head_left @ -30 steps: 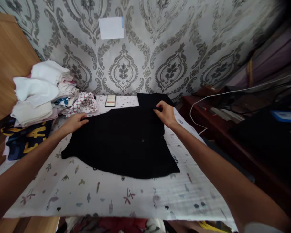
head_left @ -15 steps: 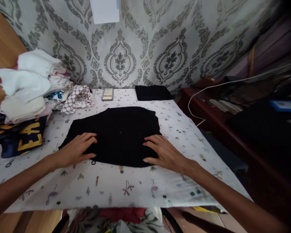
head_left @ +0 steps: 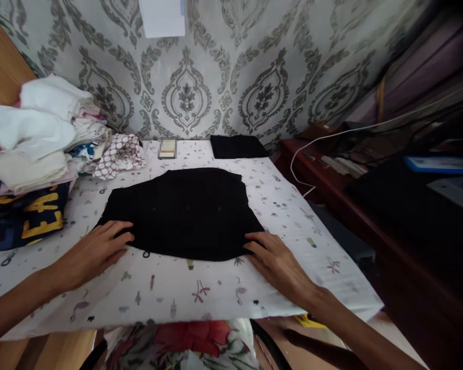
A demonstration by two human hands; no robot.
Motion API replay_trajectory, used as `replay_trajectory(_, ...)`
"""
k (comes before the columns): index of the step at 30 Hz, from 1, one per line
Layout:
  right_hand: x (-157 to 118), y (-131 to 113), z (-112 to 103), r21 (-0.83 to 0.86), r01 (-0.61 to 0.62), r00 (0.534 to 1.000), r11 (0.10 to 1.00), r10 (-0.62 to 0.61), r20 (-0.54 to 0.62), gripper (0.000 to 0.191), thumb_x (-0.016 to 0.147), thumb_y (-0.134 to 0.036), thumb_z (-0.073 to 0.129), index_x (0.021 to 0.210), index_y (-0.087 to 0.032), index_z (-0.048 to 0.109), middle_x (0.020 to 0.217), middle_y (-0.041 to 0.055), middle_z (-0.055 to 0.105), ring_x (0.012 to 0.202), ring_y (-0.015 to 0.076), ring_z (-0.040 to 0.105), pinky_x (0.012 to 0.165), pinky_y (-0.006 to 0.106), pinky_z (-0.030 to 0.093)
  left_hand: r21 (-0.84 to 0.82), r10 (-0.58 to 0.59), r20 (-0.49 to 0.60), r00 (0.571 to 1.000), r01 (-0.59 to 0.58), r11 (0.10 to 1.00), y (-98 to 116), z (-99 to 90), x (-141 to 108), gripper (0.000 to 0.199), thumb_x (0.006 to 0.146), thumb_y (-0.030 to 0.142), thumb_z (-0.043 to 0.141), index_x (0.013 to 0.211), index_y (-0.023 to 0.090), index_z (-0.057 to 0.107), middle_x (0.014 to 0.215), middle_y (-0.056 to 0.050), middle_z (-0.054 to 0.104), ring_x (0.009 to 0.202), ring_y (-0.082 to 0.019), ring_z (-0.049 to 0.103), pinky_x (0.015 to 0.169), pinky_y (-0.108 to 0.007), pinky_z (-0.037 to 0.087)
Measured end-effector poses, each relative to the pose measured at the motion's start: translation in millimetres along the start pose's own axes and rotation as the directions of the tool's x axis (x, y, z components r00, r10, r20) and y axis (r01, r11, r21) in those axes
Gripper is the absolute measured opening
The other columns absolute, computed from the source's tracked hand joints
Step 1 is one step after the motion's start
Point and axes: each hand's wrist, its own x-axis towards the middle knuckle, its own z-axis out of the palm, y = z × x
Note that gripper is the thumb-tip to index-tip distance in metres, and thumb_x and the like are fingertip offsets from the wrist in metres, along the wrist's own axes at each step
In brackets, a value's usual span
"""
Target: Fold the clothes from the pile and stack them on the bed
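"How is each grip working?"
"The left grip [head_left: 94,254] and right grip [head_left: 278,262] are resting part-open, apparently pinching nothing, on the black cloth [head_left: 189,218], which is lying flat between and beyond them."
"What is helping?"
"Light, even, outward pressure is probably smoothing it without dragging."

Black buttoned garment [head_left: 185,216], spread flat; on the white patterned cloth [head_left: 200,303]

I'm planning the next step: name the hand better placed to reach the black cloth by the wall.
Probably the right hand: the cloth lies ahead on its side, while the left hand is farther off.
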Motion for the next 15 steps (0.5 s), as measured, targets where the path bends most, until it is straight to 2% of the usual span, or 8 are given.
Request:
replay_trajectory(3,-4,-4,4,-0.062,-0.032,0.996,0.998,0.027,-0.086,0.025,0.097,-0.017,0.049,0.118,-0.021,0.064,0.121,0.0149,0.065,0.112,0.0284,0.064,0.091,0.047,0.056,0.172,0.040,-0.144,0.989,-0.015,0.985,4,6.1,1,0.031,0.101,0.026,0.039,0.114,0.024,0.066,0.132,-0.012,0.061,0.124,-0.032,0.053,0.096,-0.048,0.045)
replay_trajectory(5,-7,-3,7,-0.078,-0.140,0.983,0.987,0.130,-0.127,0.038,0.096,-0.024,0.054,0.133,-0.018,0.056,0.130,0.0184,0.061,0.119,0.0322,0.061,0.093,0.050,0.054,0.247,0.085,-0.189,0.978,-0.037,0.968,11,8.4,3,0.031,0.101,0.023,0.039,0.114,0.023,0.067,0.122,-0.012,0.066,0.114,-0.031,0.059,0.092,-0.046,0.045)
replay_trajectory(7,-10,1,8,-0.048,-0.278,0.954,0.959,0.270,-0.133,0.051,0.092,-0.037,0.061,0.137,-0.016,0.051,0.128,0.0198,0.062,0.117,0.0350,0.061,0.091,0.051,0.054,0.223,0.101,-0.173,0.980,-0.061,0.973,22,9.9,5,0.029,0.102,0.025,0.040,0.106,0.022,0.068,0.102,-0.008,0.069,0.095,-0.025,0.063,0.085,-0.041,0.047)
replay_trajectory(9,-12,6,7,0.025,-0.403,0.910,0.915,0.404,-0.098,0.054,0.087,-0.051,0.066,0.128,-0.017,0.056,0.117,0.0168,0.067,0.106,0.0344,0.066,0.086,0.050,0.055,0.135,0.069,-0.153,0.986,-0.048,0.990,35,11.9,7,0.030,0.103,0.032,0.040,0.102,0.022,0.068,0.093,-0.006,0.069,0.088,-0.023,0.063,0.083,-0.039,0.048)
replay_trajectory(11,-12,9,5,0.102,-0.496,0.865,0.862,0.501,-0.028,0.051,0.083,-0.059,0.067,0.114,-0.020,0.063,0.103,0.0116,0.070,0.094,0.0315,0.068,0.081,0.047,0.055,0.049,-0.001,-0.165,0.986,0.009,0.999,48,14.5,11,0.035,0.103,0.042,0.039,0.109,0.020,0.066,0.100,-0.007,0.068,0.095,-0.025,0.063,0.086,-0.039,0.049)
replay_trajectory(13,-9,9,1,0.163,-0.559,0.827,0.813,0.561,0.038,0.045,0.081,-0.062,0.067,0.100,-0.022,0.065,0.092,0.0077,0.070,0.085,0.0282,0.068,0.076,0.044,0.054,-0.032,-0.068,-0.167,0.984,0.064,0.997,58,16.9,17,0.041,0.103,0.046,0.039,0.121,0.018,0.062,0.108,-0.009,0.067,0.100,-0.026,0.061,0.087,-0.040,0.050)
replay_trajectory(15,-3,7,-2,0.212,-0.584,0.810,0.784,0.580,0.087,0.036,0.084,-0.059,0.064,0.088,-0.023,0.065,0.084,0.0052,0.068,0.078,0.0254,0.066,0.072,0.040,0.053,-0.120,-0.111,-0.128,0.986,0.095,0.988,66,18.0,25,0.040,0.101,0.045,0.043,0.125,0.018,0.059,0.111,-0.009,0.064,0.100,-0.025,0.059,0.087,-0.040,0.050)
